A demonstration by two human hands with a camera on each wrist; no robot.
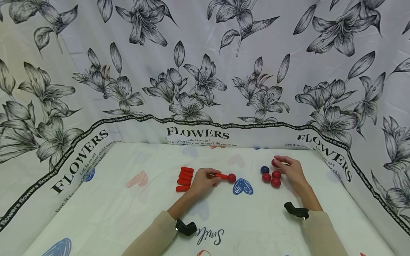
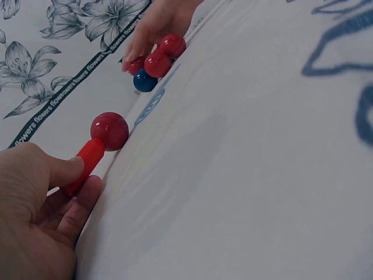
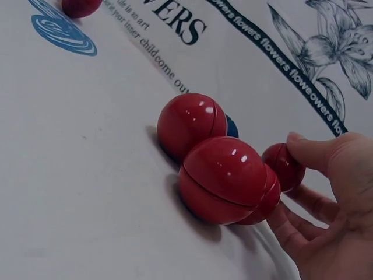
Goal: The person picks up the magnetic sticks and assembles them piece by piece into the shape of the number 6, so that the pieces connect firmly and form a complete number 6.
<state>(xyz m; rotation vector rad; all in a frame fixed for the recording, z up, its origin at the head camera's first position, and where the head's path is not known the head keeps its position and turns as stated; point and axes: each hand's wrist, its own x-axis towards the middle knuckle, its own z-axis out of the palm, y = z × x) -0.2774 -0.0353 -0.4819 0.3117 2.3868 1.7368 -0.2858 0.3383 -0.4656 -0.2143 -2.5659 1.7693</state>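
My left hand [image 1: 202, 182] pinches a short red stick [image 2: 88, 162] between thumb and fingers, low over the table. A red ball [image 2: 109, 131] sits at the stick's far end, touching it; whether the two are joined I cannot tell. Further right, my right hand [image 1: 293, 172] holds another red ball [image 3: 284, 167] between thumb and fingertips. That ball is at the back of a cluster with a blue ball [image 1: 264, 169] and three red balls [image 1: 266, 177]. In the right wrist view the blue ball is mostly hidden behind the red ones.
Several red sticks [image 1: 183, 182] lie in a column just left of my left hand. The white tablecloth [image 1: 144, 213] has printed hearts and lettering. Behind the table hangs a flower-printed curtain [image 1: 198, 46], which also runs along both sides.
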